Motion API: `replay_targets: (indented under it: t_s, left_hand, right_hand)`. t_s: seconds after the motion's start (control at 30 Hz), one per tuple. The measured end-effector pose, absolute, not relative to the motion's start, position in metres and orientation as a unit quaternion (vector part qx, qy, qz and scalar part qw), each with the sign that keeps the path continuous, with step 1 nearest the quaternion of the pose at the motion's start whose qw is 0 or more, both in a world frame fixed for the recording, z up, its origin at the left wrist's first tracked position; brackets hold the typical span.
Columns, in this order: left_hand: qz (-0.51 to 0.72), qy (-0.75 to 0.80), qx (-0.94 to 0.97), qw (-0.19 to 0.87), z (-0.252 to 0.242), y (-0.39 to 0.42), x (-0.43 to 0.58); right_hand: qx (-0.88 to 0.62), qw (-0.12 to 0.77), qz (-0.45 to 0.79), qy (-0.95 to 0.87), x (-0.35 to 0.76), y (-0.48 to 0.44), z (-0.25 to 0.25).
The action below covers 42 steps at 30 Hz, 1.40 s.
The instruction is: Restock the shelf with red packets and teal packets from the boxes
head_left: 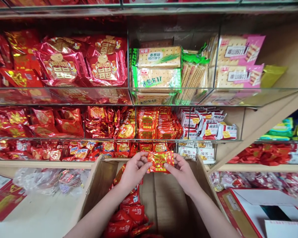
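My left hand [134,172] and my right hand [181,172] together hold a stack of small red and gold snack packets [161,161] by its two ends, fingers pinched on it. The stack hovers above an open cardboard box [99,185], just in front of the lowest clear bin [151,147] of the same red packets. More red packets [129,215] lie along the left side of the box bottom.
Clear acrylic shelf bins hold red snack bags [62,66], green cracker packs [156,71], pink cracker packs [238,62] and small white packets [206,127]. A crumpled plastic bag [44,180] lies on the left ledge. A red-edged carton [260,211] sits at lower right.
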State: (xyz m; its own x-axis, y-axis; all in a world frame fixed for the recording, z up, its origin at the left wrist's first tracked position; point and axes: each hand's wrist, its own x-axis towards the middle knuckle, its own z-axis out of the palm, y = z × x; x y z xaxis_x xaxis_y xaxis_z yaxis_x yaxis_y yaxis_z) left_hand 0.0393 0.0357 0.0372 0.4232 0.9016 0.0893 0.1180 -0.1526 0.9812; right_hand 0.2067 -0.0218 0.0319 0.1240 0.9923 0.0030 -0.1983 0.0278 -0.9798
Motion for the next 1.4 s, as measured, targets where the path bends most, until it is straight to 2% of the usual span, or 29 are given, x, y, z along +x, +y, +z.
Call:
replay_targets:
  t_s: [0.1,0.23,0.3,0.43,0.5,0.63,0.77,1.1,1.4]
  left_hand:
    - [0.369,0.393,0.709,0.456,0.045,0.043,0.029]
    - [0.375,0.429,0.786,0.239,0.057,0.068,0.005]
    - [0.367,0.443,0.800,0.168,0.057,0.081,-0.005]
    - [0.338,0.481,0.793,0.158,0.044,0.095,-0.014]
    - [0.314,0.490,0.801,0.144,0.037,0.094,-0.015]
    - [0.267,0.493,0.826,0.061,0.032,0.087,-0.013]
    - [0.252,0.495,0.831,0.024,0.032,0.085,-0.012]
    - [0.237,0.496,0.835,-0.003,0.031,0.086,-0.010]
    - [0.238,0.495,0.836,-0.002,0.031,0.084,-0.010]
  right_hand:
    - [-0.482,0.602,0.455,-0.446,0.213,-0.019,0.044]
    - [-0.511,0.656,0.291,-0.473,0.228,0.003,0.068]
    - [-0.534,0.665,0.203,-0.481,0.235,0.023,0.079]
    - [-0.632,0.613,0.045,-0.471,0.243,0.072,0.092]
    - [-0.686,0.570,0.011,-0.452,0.245,0.097,0.095]
    - [-0.748,0.522,0.023,-0.408,0.253,0.143,0.098]
    - [-0.759,0.501,0.054,-0.413,0.261,0.176,0.097]
    - [-0.755,0.442,0.081,-0.477,0.268,0.193,0.093]
    - [-0.751,0.456,0.094,-0.468,0.269,0.192,0.099]
